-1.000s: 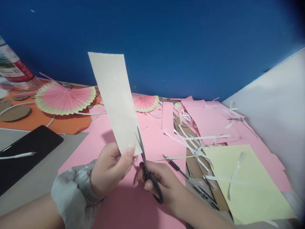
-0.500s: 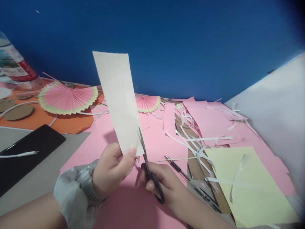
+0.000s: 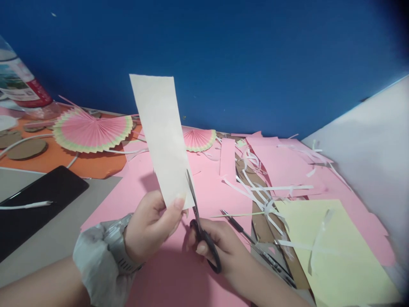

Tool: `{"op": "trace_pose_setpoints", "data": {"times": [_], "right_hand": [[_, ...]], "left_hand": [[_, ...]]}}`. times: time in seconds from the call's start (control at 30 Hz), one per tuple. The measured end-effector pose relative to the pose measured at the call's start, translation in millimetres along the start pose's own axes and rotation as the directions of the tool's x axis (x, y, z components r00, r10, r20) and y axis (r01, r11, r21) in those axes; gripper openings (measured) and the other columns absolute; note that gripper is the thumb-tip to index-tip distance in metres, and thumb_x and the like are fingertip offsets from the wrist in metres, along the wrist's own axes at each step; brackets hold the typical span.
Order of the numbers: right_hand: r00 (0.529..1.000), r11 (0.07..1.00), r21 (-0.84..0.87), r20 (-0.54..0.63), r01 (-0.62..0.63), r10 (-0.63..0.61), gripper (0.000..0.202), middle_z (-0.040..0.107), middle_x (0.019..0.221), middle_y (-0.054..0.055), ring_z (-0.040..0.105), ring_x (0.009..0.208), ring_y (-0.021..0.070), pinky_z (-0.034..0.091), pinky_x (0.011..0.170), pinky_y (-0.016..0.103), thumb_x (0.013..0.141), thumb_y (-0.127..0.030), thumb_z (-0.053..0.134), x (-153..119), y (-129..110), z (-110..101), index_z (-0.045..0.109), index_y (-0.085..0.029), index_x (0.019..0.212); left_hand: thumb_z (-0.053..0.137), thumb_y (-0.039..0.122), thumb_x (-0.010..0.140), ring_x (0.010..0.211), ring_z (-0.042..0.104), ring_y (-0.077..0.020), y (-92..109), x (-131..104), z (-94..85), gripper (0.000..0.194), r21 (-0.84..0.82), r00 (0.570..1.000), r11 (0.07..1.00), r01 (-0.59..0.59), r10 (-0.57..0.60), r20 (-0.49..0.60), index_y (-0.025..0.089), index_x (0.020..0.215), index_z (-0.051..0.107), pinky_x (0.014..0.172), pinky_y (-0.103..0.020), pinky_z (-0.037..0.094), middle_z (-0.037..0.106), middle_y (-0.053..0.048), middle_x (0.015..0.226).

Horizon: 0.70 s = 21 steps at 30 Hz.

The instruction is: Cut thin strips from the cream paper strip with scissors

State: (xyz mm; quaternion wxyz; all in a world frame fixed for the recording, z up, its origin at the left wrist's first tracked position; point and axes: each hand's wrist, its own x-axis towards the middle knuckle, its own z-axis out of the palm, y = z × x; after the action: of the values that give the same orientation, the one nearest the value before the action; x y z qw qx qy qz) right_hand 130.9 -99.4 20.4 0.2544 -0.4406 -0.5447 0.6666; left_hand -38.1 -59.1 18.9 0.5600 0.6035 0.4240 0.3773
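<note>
My left hand (image 3: 156, 224) pinches the lower end of a cream paper strip (image 3: 161, 132), which stands tilted up and away from me. My right hand (image 3: 220, 245) is closed around the black handles of a pair of scissors (image 3: 209, 251). The blades point upward and lie along the strip's lower right edge, close to my left fingertips. Whether the blades are fully closed I cannot make out. Beneath both hands lies a large pink paper sheet (image 3: 179, 273). A pen (image 3: 234, 219) rests to the right of the scissors.
Two pleated pink paper fans (image 3: 94, 130) with yellow-green edges lie at the back. On the left are a black phone (image 3: 35, 213), a white cable (image 3: 28, 205) and a plastic bottle (image 3: 22, 85). White paper strips (image 3: 281, 187) and a pale yellow sheet (image 3: 345, 264) lie right. A blue panel (image 3: 255, 59) rises behind.
The paper strip's top has dipped slightly and shifted a little to the right. Both hands and the scissors stay almost in place.
</note>
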Motion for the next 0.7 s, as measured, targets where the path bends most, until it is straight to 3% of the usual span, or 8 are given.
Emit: {"op": "trace_pose_setpoints", "data": {"times": [0.13, 0.23, 0.37, 0.7], "right_hand": [[1.0, 1.0, 0.0, -0.002, -0.003, 0.003, 0.051, 0.043, 0.063, -0.001, 0.036, 0.057, 0.0121, 0.028, 0.052, 0.024, 0.077, -0.063, 0.049, 0, 0, 0, 0.056, -0.013, 0.077], [1.0, 1.0, 0.025, -0.005, -0.015, 0.016, 0.048, 0.044, 0.063, -0.001, 0.036, 0.057, 0.0119, 0.027, 0.052, 0.024, 0.077, -0.062, 0.051, 0, 2, 0, 0.056, -0.013, 0.076], [1.0, 0.999, 0.038, -0.006, -0.024, 0.025, 0.05, 0.042, 0.061, -0.002, 0.034, 0.055, 0.0112, 0.026, 0.051, 0.024, 0.076, -0.062, 0.051, 1, 2, 0, 0.057, -0.012, 0.077], [0.999, 0.999, 0.023, -0.017, -0.045, 0.045, 0.055, 0.043, 0.06, -0.002, 0.036, 0.054, 0.0108, 0.028, 0.051, 0.023, 0.074, -0.064, 0.052, 1, -7, 2, 0.058, -0.01, 0.075]], "left_hand": [[0.041, 0.039, 0.087, 0.036, 0.031, -0.0061, -5, -2, 0.7, 0.036, -0.179, 0.998, 0.982, 0.064, -0.06, 0.03, 0.017, 0.058, 0.044, 0.035, -0.019, 0.025, 0.038, 0.006, 0.041], [0.043, 0.043, 0.085, 0.038, 0.034, -0.007, -8, -1, 0.6, 0.033, -0.29, 0.996, 0.957, 0.022, -0.045, -0.071, 0.018, 0.064, 0.048, 0.036, -0.019, 0.029, 0.04, 0.005, 0.046], [0.041, 0.042, 0.088, 0.035, 0.03, -0.0058, -9, 0, 1.2, 0.035, -0.313, 0.973, 0.948, 0.054, -0.12, -0.196, 0.019, 0.062, 0.044, 0.033, -0.017, 0.025, 0.033, 0.007, 0.042], [0.042, 0.05, 0.085, 0.032, 0.018, -0.0025, -9, 0, 0.5, 0.042, -0.327, 0.972, 0.94, 0.098, -0.161, -0.169, 0.018, 0.057, 0.04, 0.032, -0.015, 0.013, 0.022, 0.01, 0.038]]}}
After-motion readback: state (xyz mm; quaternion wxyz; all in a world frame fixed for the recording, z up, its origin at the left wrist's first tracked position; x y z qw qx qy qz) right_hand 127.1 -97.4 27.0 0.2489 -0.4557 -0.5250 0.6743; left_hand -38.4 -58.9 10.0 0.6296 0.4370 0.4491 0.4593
